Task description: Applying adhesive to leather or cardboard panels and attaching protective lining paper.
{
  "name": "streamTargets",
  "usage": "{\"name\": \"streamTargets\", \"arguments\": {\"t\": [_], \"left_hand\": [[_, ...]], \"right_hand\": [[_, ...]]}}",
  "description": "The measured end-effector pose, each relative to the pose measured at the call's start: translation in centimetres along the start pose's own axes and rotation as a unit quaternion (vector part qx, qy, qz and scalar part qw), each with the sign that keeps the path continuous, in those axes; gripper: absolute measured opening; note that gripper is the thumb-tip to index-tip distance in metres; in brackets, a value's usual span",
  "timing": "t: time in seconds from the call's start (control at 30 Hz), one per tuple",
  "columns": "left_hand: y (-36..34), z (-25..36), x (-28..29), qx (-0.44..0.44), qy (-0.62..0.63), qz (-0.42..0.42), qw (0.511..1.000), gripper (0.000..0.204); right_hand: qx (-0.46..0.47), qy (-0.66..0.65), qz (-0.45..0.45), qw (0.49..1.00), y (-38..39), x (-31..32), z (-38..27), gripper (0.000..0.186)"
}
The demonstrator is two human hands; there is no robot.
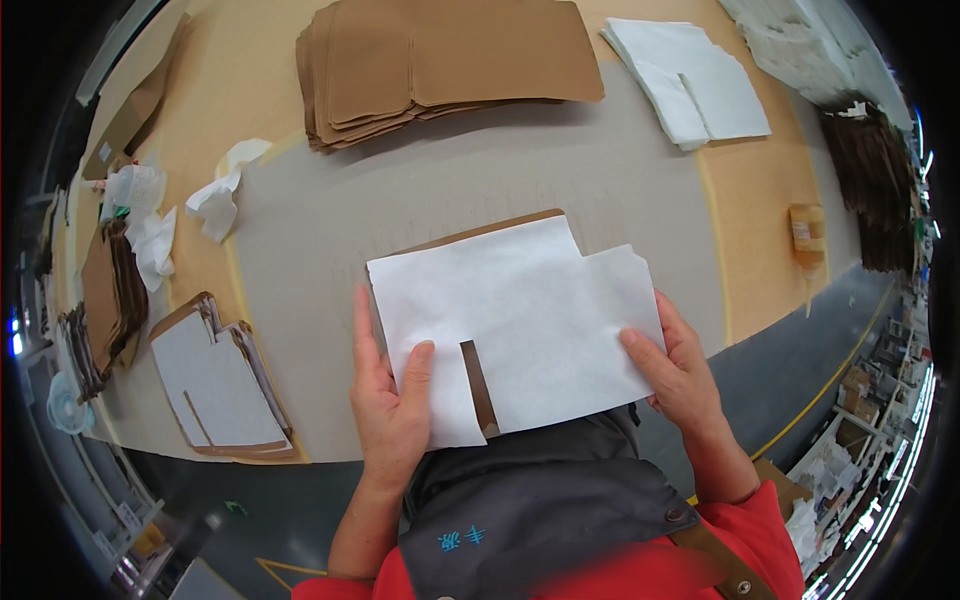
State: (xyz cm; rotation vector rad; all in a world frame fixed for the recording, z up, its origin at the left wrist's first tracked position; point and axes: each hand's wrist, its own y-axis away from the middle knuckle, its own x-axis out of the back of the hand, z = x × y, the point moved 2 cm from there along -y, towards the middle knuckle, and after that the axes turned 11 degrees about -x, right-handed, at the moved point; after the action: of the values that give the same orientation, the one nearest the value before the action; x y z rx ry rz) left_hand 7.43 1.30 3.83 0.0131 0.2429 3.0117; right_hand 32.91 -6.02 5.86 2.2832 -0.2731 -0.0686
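So the left hand [388, 402] and right hand [684, 372] both grip the white sheet [540, 310] over brown board [478, 375], probably keeping edges lined up.

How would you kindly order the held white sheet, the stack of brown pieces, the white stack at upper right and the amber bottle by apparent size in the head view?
1. Held white sheet
2. Brown stack
3. White stack
4. Amber bottle
The sheet may look larger for being nearer the camera.
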Motion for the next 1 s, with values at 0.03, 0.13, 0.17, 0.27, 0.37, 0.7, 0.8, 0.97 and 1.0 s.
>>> {"name": "streamTargets", "arguments": {"t": [0.03,0.13,0.17,0.27,0.37,0.7,0.8,0.97,1.0], "left_hand": [[0.0,0.0,0.2,-0.001,-0.005,0.004,1.0,0.061],[0.1,-0.6,0.5,0.023,-0.049,-0.022,0.998,0.067],[-0.1,-1.0,0.3,-0.035,-0.077,-0.025,0.996,0.065],[-0.3,-0.7,0.9,-0.058,-0.152,-0.046,0.986,0.06],[-0.1,-1.0,1.1,0.007,-0.174,-0.048,0.983,0.051],[-0.3,-1.2,1.1,-0.013,-0.21,-0.084,0.974,0.05],[-0.4,-1.2,1.0,-0.016,-0.217,-0.086,0.972,0.051],[-0.4,-1.2,1.3,0.01,-0.224,-0.092,0.97,0.051],[-0.4,-1.0,1.3,-0.006,-0.228,-0.083,0.97,0.051]], "right_hand": [[-0.006,-0.003,-0.001,1.0,0.0,0.0,0.0,0.048],[0.03,-0.026,0.022,0.999,-0.3,0.0,0.9,0.049],[0.029,-0.027,0.012,0.999,-0.3,0.0,0.8,0.049],[0.036,-0.019,0.024,0.999,-0.2,0.2,1.0,0.049],[0.019,-0.02,0.024,0.999,-0.1,-0.1,0.5,0.047],[0.043,-0.033,0.029,0.998,-0.4,0.0,1.0,0.044],[0.048,-0.041,0.024,0.998,-0.2,0.3,1.2,0.044],[0.018,-0.015,0.009,1.0,0.0,-0.1,0.7,0.046],[0.01,-0.016,0.004,1.0,-0.1,-0.2,0.5,0.046]]}}
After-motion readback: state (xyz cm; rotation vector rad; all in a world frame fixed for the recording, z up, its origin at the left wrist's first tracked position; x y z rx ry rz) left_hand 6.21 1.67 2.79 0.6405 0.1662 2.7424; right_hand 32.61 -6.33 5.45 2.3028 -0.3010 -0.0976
